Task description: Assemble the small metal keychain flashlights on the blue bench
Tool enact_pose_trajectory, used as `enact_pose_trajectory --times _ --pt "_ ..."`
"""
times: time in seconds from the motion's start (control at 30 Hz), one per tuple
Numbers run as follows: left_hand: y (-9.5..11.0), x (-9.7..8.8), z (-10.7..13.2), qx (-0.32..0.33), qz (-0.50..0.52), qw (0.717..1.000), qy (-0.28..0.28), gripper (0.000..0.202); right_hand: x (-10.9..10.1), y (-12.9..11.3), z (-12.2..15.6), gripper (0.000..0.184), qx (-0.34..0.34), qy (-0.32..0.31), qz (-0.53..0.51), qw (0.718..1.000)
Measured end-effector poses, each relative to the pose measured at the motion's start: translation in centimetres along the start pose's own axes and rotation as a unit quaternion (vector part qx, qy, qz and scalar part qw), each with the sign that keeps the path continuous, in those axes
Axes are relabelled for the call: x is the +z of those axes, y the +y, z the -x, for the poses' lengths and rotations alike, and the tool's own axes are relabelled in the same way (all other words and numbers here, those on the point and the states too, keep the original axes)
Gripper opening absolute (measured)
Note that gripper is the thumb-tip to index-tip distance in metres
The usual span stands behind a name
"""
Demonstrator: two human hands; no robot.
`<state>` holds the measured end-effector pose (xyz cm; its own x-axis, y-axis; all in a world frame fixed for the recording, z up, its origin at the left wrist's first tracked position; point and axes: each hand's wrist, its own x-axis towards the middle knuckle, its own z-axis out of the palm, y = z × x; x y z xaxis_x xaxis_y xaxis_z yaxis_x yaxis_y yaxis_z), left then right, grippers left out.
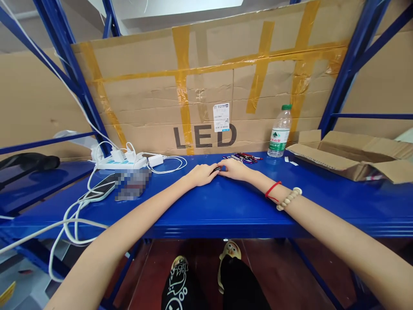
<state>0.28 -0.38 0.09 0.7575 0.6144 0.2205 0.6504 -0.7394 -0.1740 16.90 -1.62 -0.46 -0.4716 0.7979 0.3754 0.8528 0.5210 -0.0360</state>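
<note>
My left hand (200,174) and my right hand (237,169) meet over the blue shelf (206,206). Between their fingertips is a small dark object (216,169), pinched from both sides; fingers cover most of it, so its kind does not show. Just behind my right hand lies a pile of small, slim, shiny pieces (247,157) in red, dark and purple tones, too small to name. My right wrist carries a red string and a beaded bracelet.
A water bottle (279,132) stands at the back right, beside an open cardboard box (350,157). To the left are a power strip (124,162) with chargers, white cables and a phone (100,188). A large taped carton (145,107) walls off the back; blue posts flank the shelf.
</note>
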Motion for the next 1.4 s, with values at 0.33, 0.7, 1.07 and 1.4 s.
enact_pose_trajectory --times 0.33,0.7,1.07,1.4 --pt "-0.7 0.9 -0.4 -0.017 0.037 0.999 0.014 0.034 1.1 0.1 -0.3 0.021 0.050 0.012 -0.015 0.999" --pt "-0.9 1.5 -0.3 -0.128 0.170 0.972 0.102 0.026 1.7 -0.8 -0.3 0.022 0.150 0.041 -0.017 0.988" --pt "0.2 0.4 0.0 -0.143 0.080 0.985 0.052 0.030 1.6 -1.8 -0.2 0.026 0.270 0.048 0.014 0.962" --pt "1.3 0.1 0.6 -0.197 -0.003 0.979 0.059 0.035 0.9 -2.9 0.8 0.032 0.341 0.034 0.039 0.938"
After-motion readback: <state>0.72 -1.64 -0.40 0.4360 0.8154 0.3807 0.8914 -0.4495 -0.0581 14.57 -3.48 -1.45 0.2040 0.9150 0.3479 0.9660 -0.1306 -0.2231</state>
